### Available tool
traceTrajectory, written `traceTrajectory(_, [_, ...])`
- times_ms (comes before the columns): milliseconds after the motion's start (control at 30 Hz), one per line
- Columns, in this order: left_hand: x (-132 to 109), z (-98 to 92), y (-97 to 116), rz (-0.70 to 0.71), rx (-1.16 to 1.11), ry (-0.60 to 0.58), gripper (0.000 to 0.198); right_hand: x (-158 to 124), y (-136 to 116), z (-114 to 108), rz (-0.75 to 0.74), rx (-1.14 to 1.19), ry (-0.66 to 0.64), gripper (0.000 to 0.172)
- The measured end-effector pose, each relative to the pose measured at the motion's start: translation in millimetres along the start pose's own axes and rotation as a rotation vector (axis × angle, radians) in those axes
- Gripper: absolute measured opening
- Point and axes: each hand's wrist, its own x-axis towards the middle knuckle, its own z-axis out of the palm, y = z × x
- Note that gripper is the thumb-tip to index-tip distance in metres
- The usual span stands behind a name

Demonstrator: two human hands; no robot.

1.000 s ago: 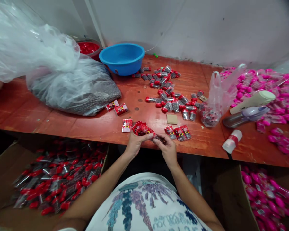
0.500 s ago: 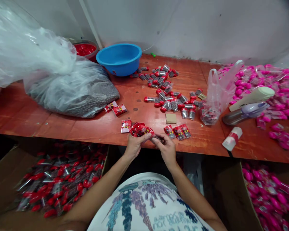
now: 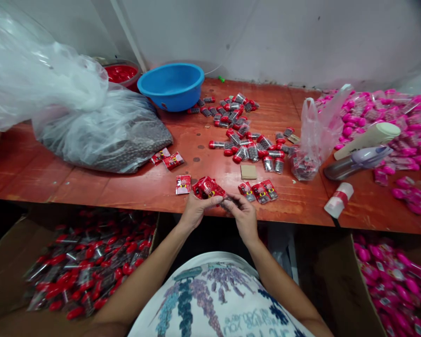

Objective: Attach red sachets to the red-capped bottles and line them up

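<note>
My left hand (image 3: 195, 211) is closed on a bunch of small red packets (image 3: 207, 187) at the near edge of the red wooden table (image 3: 133, 182). My right hand (image 3: 243, 214) pinches a small dark item (image 3: 229, 202) right beside them; fingertips of both hands almost touch. A single red packet (image 3: 183, 184) lies just left of my hands, and three more red packets (image 3: 259, 191) lie in a row to the right.
Several red-capped tubes (image 3: 247, 140) are scattered mid-table. A blue bowl (image 3: 171, 85), a big clear bag of dark pellets (image 3: 101, 131), a small plastic bag (image 3: 310, 140), a sealing tool (image 3: 363, 152) and pink items (image 3: 400, 126) lie around. Cardboard boxes (image 3: 87, 267) sit below.
My hands stay together at the table edge, working the packets; the view has shifted slightly. Nothing else has moved.
</note>
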Motion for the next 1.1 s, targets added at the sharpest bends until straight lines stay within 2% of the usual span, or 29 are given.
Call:
traceTrajectory(133, [4, -1.1, -3, 0.026, 0.045, 0.033, 0.031, 0, 1, -2, -0.236, -0.271, 0.013, 0.023])
traceTrajectory(200, [6, -1.9, -4, 0.022, 0.074, 0.054, 0.034, 0, 2, -3, -0.286, -0.328, -0.002, 0.022])
traceTrajectory(267, [8, -2.1, -4, 0.000, 0.102, 0.063, 0.034, 0, 4, -1, -0.245, -0.283, 0.005, 0.022])
traceTrajectory(433, [7, 0.1, -3, -0.031, 0.067, 0.045, 0.035, 2, 6, 4, 0.022, 0.051, 0.044, 0.026])
traceTrajectory(500, [6, 1.4, -5, -0.003, 0.037, 0.055, 0.037, 3, 6, 4, 0.015, 0.044, 0.050, 0.026])
traceTrajectory(633, [4, 2.4, -8, 0.040, 0.093, 0.071, 0.032, 5, 6, 0, -0.197, -0.193, 0.080, 0.019])
traceTrajectory(700, [5, 1.7, -9, 0.038, 0.105, 0.062, 0.031, 5, 7, -3, -0.238, -0.245, 0.060, 0.020])
traceTrajectory(800, [6, 0.4, -7, 0.003, 0.066, 0.072, 0.033, 6, 6, -8, -0.169, -0.183, -0.060, 0.034])
traceTrajectory(900, [6, 0.8, -6, -0.040, 0.012, 0.068, 0.036, 6, 1, -11, -0.050, -0.025, -0.163, 0.049])
traceTrajectory(1000, [3, 2.0, -9, -0.107, 0.009, -0.006, 0.034, 7, -4, -11, 0.034, 0.108, -0.146, 0.057])
traceTrajectory(1100, [2, 0.8, -14, -0.175, 0.035, -0.075, 0.032, 10, -5, -14, 0.007, 0.076, -0.111, 0.057])
